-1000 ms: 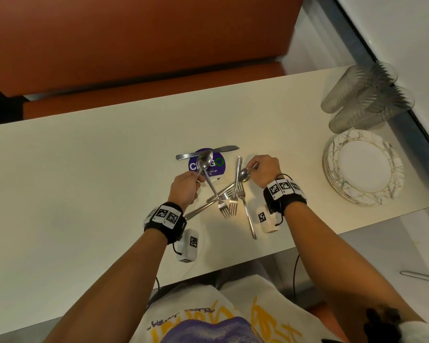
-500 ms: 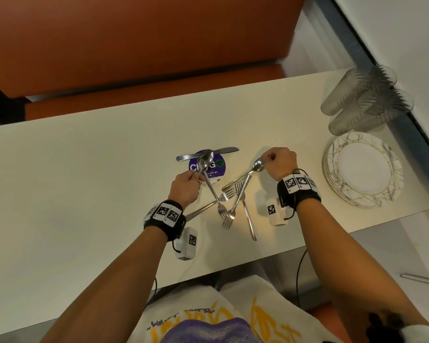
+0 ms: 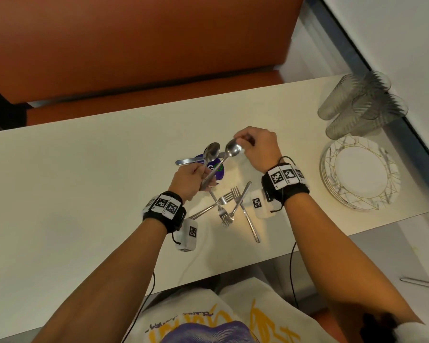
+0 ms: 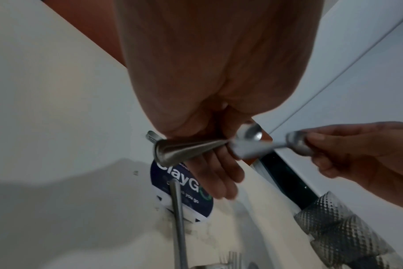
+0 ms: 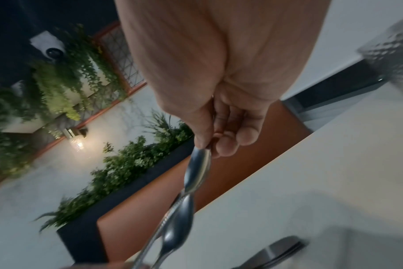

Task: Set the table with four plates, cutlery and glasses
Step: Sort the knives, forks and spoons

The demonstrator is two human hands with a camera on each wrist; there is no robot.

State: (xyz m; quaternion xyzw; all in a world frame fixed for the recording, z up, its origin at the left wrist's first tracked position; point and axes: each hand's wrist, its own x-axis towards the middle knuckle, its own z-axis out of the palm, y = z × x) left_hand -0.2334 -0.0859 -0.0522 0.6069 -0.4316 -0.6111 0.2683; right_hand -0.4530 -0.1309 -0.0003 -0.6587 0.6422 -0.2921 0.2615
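Above the cream table point(image 3: 84, 184), my left hand point(image 3: 198, 180) grips the handle of a first spoon point(image 3: 211, 151), bowl up. My right hand point(image 3: 242, 142) pinches the bowl of a second spoon point(image 3: 233, 148); its handle slants down to my left hand's fingers point(image 4: 219, 174). In the left wrist view both handles point(image 4: 184, 151) meet under that hand, and the right hand point(image 4: 357, 145) holds the second spoon's bowl point(image 4: 297, 143). The right wrist view shows the pinched bowl point(image 5: 199, 167). Several forks point(image 3: 229, 206) lie crossed on the table below my hands. A knife point(image 3: 188, 161) lies behind them.
A stack of white plates with gold lines point(image 3: 362, 174) sits at the table's right end, with textured glasses point(image 3: 359, 105) lying just behind it. A round purple sticker point(image 3: 217, 170) lies under the spoons. An orange bench point(image 3: 134, 45) runs along the far side.
My right hand has lifted the second spoon out of the fork pile and carried it up and left, bringing its handle to my left hand. The left hand has risen slightly with its spoon.
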